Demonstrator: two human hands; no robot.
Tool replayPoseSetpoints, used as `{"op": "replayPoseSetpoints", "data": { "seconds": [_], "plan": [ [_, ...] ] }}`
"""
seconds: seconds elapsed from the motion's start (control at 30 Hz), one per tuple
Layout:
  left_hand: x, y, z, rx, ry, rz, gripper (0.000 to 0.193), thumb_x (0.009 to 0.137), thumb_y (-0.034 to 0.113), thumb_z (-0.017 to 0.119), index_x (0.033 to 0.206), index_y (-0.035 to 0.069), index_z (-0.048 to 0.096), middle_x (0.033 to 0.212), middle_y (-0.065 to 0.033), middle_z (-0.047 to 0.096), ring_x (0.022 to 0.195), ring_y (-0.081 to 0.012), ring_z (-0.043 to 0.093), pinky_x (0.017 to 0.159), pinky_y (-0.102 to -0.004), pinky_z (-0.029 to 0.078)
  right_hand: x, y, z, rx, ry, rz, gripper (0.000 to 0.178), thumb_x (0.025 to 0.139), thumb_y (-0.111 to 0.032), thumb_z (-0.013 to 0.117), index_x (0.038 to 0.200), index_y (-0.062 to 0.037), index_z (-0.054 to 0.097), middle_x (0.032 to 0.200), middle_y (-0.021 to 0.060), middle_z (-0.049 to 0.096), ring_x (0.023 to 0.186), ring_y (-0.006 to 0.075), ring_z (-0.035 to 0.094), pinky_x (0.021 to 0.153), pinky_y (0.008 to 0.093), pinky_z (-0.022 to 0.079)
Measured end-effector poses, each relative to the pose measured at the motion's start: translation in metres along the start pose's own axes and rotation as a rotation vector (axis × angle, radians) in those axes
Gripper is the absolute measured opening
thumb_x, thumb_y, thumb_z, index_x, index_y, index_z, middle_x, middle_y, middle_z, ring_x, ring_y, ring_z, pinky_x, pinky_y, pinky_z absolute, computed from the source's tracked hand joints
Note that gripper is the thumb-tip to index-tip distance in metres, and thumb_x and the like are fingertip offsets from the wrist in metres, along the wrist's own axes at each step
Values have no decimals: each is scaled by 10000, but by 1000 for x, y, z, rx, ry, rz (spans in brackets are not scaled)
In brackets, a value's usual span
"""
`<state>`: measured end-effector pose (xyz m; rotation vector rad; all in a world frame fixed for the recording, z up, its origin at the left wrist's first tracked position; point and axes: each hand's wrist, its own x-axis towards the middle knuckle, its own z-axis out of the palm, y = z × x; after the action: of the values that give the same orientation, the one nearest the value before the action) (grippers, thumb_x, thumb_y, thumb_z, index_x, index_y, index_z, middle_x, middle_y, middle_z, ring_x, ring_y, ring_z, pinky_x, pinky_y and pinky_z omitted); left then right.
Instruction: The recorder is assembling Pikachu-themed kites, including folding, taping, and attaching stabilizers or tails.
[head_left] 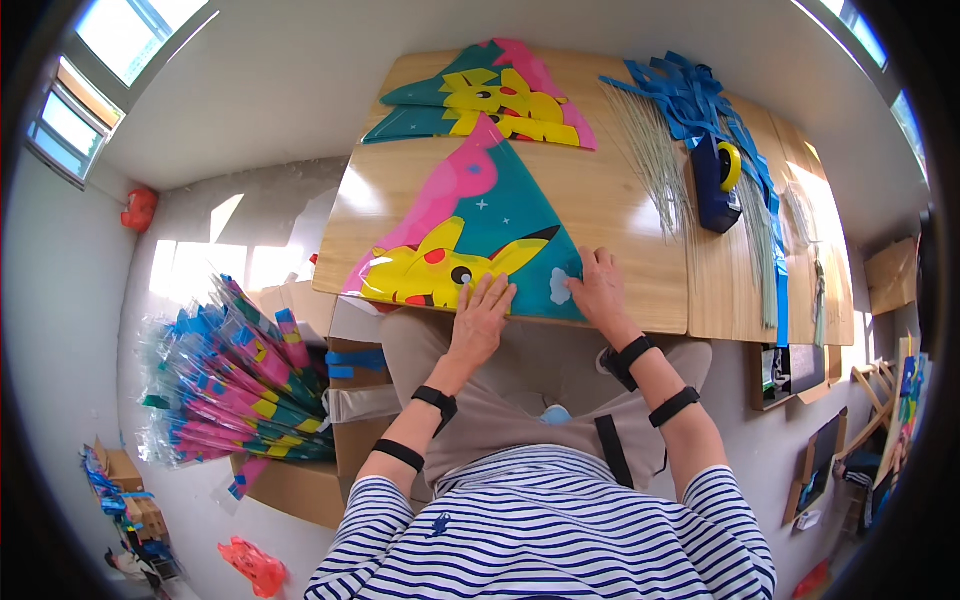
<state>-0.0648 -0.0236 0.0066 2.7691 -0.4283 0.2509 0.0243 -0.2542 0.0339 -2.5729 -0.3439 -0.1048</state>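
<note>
A triangular kite sail [515,225], teal and pink with a yellow cartoon figure, lies on the wooden table in front of me. My left hand [482,318] rests flat on its near edge, fingers stretched out over the yellow part. At the near right corner is my right hand [597,292], its fingers extended along the sail's slanting edge and the thumb by a white cloud print. Neither hand is closed around anything. Beyond the sail's tip, more folded kite sails [480,95] overlap at the far edge.
Thin pale rods [655,160] and blue ribbons [690,95] lie at the table's right, beside a dark blue tape dispenser [715,190]. Left of the table, a cardboard box [290,492] holds many bagged, rolled kites [250,380]. A red plastic bag [252,566] lies on the floor.
</note>
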Motion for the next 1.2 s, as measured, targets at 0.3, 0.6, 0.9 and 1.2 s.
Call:
{"op": "replayPoseSetpoints", "data": {
  "seconds": [0.3, 0.6, 0.9, 1.2],
  "plan": [
    [0, 2, 0, -39, 8, -24, 629, 811, 82, 719, 1406, 117, 518, 1515, -71, 438, 1425, -301, 360, 1172, -536, 238, 38, 20, 37, -50, 150, 73, 304, 694, -120, 737, 961, -37, 616, 916, 196, 648, 857, 410, 622, 747, 488, 510],
    [4, 4, 0, -60, 15, -23, 658, 783, 104, 737, 1405, 108, 520, 1521, -77, 431, 1420, -306, 370, 1169, -523, 252, 62, 16, 49, 60, 2, 292, 155, 695, -12, 625, 839, -63, 602, 984, 139, 617, 984, 364, 592, 727, 450, 491],
    [80, 17, -73, -107, 286, 49, 584, 783, 58, 713, 1345, 97, 559, 1446, -113, 496, 1404, -297, 396, 1161, -542, 258, 30, -37, 10, -22, 278, -454, 211, 707, -27, 649, 893, -92, 575, 844, 87, 554, 855, 288, 580, 744, 400, 449],
    [102, 7, -117, 113, 102, 287, 210, 739, -72, 629, 878, 85, 629, 847, -81, 614, 981, -268, 627, 1124, -621, 294, -7, -49, -93, 357, -313, -50, 417, 760, -149, 769, 1124, -19, 613, 1002, 123, 662, 972, 278, 636, 878, 388, 465]
  ]
}}
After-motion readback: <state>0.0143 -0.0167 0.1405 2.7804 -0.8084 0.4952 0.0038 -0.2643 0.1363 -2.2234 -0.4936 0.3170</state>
